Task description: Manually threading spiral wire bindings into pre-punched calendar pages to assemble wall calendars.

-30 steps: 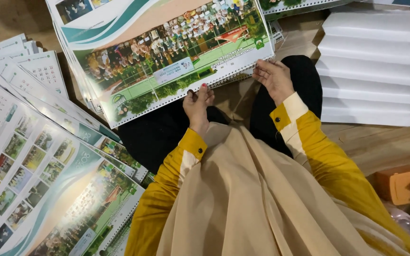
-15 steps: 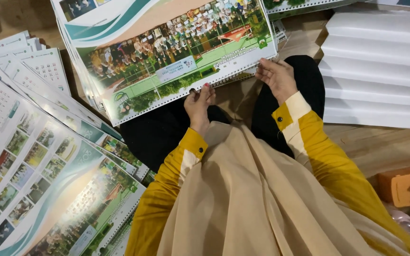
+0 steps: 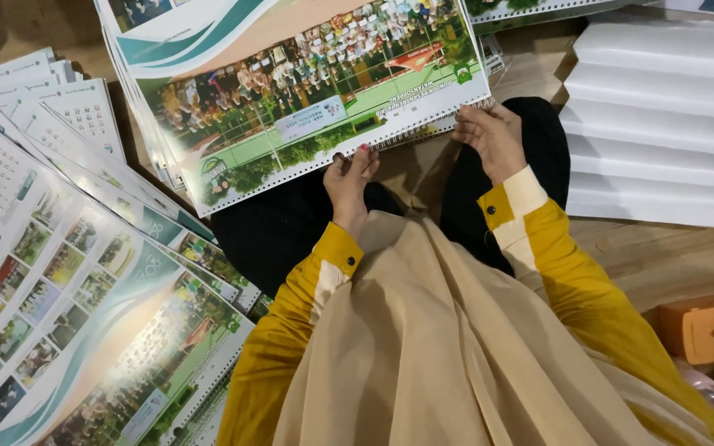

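A stack of large printed calendar sheets with a group photo and a wire-spiral edge lies in front of my knees. My left hand touches that spiral edge with its fingertips near the middle. At the right corner of the same edge, my right hand has its fingers curled on the binding. Both arms wear yellow sleeves with cream cuffs.
A fanned pile of calendar pages covers the floor at the left. Several white folded stacks lie at the right. An orange object sits at the right edge on the wooden floor.
The view has shifted slightly. Both hands stay at the spiral edge, with the fingers only shifting a little along it.
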